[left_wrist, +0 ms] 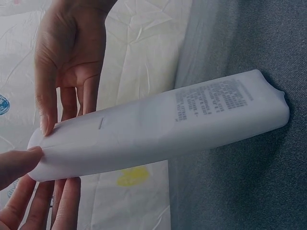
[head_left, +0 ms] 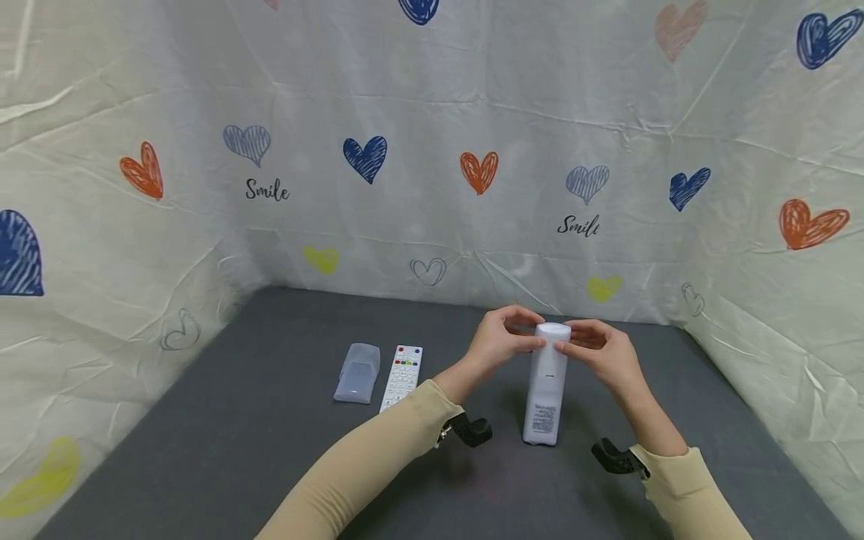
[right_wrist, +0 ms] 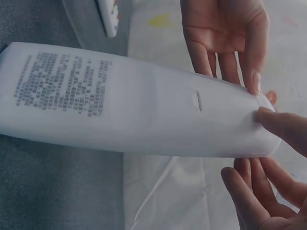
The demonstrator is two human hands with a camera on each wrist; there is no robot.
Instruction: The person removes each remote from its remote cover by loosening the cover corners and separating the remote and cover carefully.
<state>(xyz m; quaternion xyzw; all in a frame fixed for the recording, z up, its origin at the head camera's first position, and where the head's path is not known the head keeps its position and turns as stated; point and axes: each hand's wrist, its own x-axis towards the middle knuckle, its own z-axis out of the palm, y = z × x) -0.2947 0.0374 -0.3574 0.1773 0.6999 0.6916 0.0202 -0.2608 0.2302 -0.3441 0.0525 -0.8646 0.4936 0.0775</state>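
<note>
A white remote control (head_left: 545, 386) stands tilted with its lower end at the grey table and its back toward me. Small printed text and a short slot mark show on that back, under a milky, translucent-looking surface. My left hand (head_left: 498, 341) pinches the top end at its left edge, thumb on the back and fingers behind. From the right side, my right hand (head_left: 607, 352) pinches the same end the same way. In the left wrist view both thumbs, including the right hand's thumb (left_wrist: 46, 115), press close together near the top. The front of this remote is hidden.
Left of the hands, a second white remote control (head_left: 403, 375) with colored buttons lies face up, partly behind my left sleeve. Beside it lies a translucent sleeve-like cover (head_left: 358, 373). A white cloth with printed hearts (head_left: 418, 210) hangs behind and beside the grey table (head_left: 223, 442).
</note>
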